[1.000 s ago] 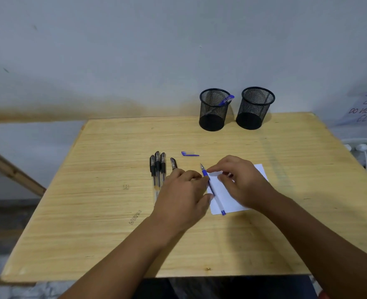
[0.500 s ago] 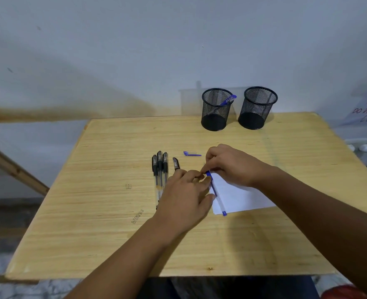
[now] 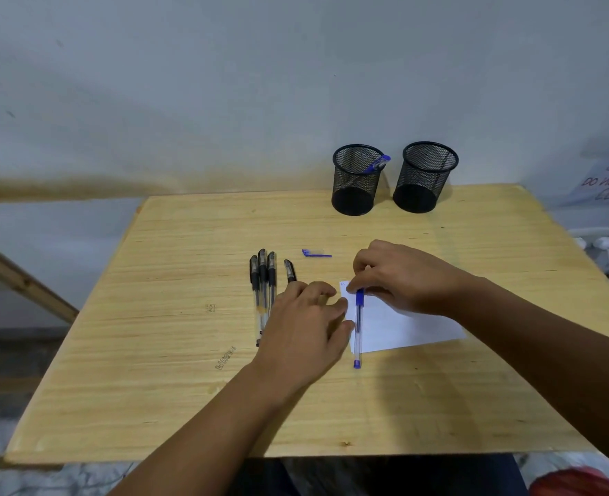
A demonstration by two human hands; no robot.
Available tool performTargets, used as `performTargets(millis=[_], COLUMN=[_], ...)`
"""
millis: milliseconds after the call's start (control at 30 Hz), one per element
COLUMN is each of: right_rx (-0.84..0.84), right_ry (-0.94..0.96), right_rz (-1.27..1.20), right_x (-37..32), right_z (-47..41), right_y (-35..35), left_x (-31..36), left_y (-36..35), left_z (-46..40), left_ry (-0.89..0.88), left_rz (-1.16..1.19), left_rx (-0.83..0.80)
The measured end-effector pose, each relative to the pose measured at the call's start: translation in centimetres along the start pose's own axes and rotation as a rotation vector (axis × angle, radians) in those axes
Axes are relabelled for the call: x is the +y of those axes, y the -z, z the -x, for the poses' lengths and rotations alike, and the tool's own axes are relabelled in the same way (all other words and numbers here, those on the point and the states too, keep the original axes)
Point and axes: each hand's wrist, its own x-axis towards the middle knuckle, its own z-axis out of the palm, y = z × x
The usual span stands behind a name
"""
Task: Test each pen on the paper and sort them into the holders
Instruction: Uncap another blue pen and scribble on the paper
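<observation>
Spanning the frame, the surface [image 3: 474,388] carries two mesh holders [image 3: 356,180] upper right; the paper [image 3: 403,327] sits centre, pinned by the flat, empty left hand [image 3: 303,334] while the right hand [image 3: 399,277] grips the blue pen [image 3: 358,323] for testing.

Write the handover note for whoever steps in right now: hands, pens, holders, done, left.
Right hand: pinching the uncapped blue pen near its tip, over the paper.
Left hand: flat at the paper's left edge, holding nothing.
Blue cap lies loose on the table.
Four black pens wait left of the paper, capped.
Done: one blue pen in the left holder; right holder looks empty.
Left: test and sort this pen, then the four black pens.
</observation>
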Motion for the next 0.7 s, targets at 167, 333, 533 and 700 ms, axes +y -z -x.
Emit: performTargets(millis=[167, 333, 533, 700], right_rx=[0.003, 0.039, 0.345, 0.702], right_ry=[0.063, 0.044, -0.339, -0.856], right_rz=[0.020, 0.027, -0.284, -0.910], right_x=[-0.1, 0.4, -0.4, -3.4], right_z=[0.7, 1.6, 3.4, 1.9], right_y=[-0.2, -0.4, -1.0, -2.1], left_x=[0.0, 0.0, 0.2, 0.4], left_y=[-0.1, -0.3, -0.7, -0.9], left_z=[0.1, 0.2, 0.4, 0.7], left_ry=[0.013, 0.014, 0.019, 0.031], left_rz=[-0.007, -0.034, -0.070, -0.083], left_rx=[0.006, -0.005, -0.005, 0.024])
